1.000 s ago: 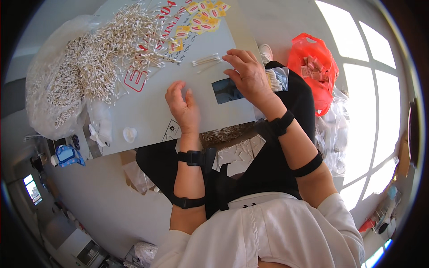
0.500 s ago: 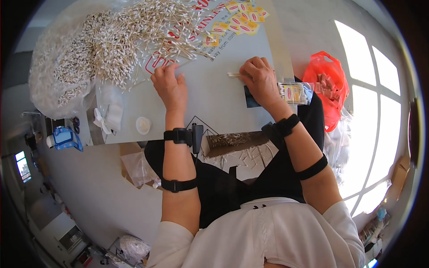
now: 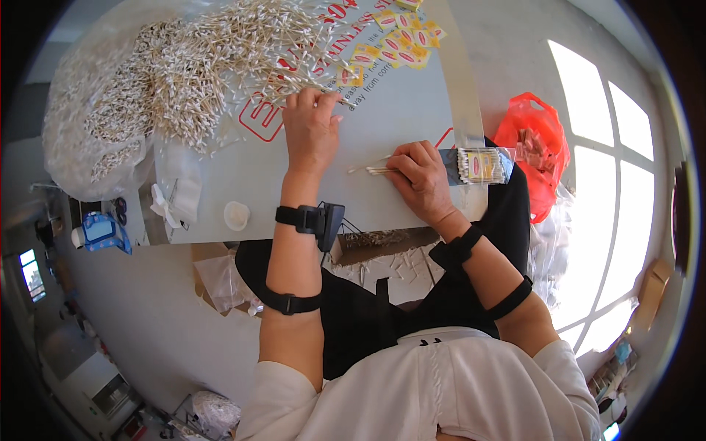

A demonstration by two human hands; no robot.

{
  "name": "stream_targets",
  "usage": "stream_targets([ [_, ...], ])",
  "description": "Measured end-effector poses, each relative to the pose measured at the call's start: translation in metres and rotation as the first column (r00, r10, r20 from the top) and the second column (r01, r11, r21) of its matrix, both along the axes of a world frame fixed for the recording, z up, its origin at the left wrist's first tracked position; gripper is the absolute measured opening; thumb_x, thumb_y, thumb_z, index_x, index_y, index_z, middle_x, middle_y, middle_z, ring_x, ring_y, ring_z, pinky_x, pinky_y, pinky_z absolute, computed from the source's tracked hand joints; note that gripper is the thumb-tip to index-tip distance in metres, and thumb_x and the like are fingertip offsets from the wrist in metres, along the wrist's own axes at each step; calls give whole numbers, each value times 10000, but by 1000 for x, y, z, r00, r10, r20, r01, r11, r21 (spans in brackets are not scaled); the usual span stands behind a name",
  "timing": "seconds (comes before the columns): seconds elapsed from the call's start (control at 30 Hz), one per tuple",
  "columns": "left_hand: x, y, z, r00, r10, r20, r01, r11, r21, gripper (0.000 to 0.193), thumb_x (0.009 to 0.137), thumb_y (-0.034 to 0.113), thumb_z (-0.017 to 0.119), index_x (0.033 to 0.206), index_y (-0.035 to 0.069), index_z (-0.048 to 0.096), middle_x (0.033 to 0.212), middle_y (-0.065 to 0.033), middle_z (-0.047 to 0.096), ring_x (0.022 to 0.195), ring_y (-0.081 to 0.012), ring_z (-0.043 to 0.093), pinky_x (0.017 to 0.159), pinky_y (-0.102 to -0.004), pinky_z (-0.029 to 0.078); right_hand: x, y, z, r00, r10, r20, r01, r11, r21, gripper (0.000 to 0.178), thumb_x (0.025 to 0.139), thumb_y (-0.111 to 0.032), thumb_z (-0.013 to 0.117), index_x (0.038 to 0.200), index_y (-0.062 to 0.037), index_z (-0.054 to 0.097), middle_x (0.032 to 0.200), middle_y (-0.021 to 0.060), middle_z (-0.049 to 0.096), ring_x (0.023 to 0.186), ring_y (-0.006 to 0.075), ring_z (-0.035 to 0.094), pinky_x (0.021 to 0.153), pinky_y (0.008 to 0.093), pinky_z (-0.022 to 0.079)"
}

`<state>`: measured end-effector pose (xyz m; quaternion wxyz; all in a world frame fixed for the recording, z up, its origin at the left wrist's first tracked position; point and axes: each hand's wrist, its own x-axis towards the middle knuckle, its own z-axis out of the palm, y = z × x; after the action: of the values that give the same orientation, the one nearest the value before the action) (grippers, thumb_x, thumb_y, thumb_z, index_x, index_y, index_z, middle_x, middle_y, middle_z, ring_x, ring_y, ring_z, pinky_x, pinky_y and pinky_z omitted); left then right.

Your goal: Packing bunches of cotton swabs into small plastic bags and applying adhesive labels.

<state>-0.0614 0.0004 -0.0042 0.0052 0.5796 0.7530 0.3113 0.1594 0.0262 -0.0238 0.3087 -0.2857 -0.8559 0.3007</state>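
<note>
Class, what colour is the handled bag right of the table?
The bag is red, seen best in the head view.

The one view comes from the left fisheye camera on the person's head, looking steeply down past the white shirt [image 3: 426, 382] and black trousers [image 3: 507, 220] onto the desk [image 3: 382, 128], its far side cut by the upper edge. The left hand [image 3: 311, 128] and right hand [image 3: 421, 176] are fairly near, above centre; the floor [image 3: 169, 309] curves toward the dark rim.
</note>
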Motion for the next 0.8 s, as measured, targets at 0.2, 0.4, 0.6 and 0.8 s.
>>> stream_targets([
  [0.2, -34, 36, 6, 950, -237, -203, 194, 959, -209, 220, 707, 45, 770, 886, 110, 660, 976, -20, 558, 1023, -267, 500, 915, -417, 408, -4, 0, 3, 1000, 11, 1, -11, 1000, 11, 168, 742, -75, 725, 885, -75, 638, 959, 56, 594, 942, 285, 555, 859, 402, 448],
  [0.4, 28, 20, -2, 933, -335, -133, 291, 917, -274, 96, 758, 79, 718, 834, 82, 660, 997, -53, 569, 1065, -274, 489, 902, -426, 385, -2, 1, -1, 1000, 2, 21, -2, 1000, 14, 160, 742, -92, 724, 878, -80, 640, 961, 52, 593, 936, 281, 552, 850, 402, 444],
  [0.6, -19, 9, 0, 993, -7, -116, 4, 1000, -27, 339, 680, 13, 757, 992, 118, 675, 1054, -49, 570, 1085, -293, 496, 923, -450, 412, -4, 0, 2, 1000, -5, 30, 5, 1000, 10, 163, 741, -95, 726, 879, -82, 641, 961, 51, 594, 934, 280, 552, 848, 403, 441],
  [0.8, -75, 34, 3, 966, -17, -257, -35, 980, -197, 349, 694, 22, 746, 1006, 165, 686, 1062, -26, 575, 1091, -285, 502, 938, -452, 414, -4, 0, 2, 1000, -12, 22, 12, 1000, 5, 156, 745, -78, 716, 879, -81, 637, 962, 52, 596, 932, 281, 556, 849, 403, 446],
])
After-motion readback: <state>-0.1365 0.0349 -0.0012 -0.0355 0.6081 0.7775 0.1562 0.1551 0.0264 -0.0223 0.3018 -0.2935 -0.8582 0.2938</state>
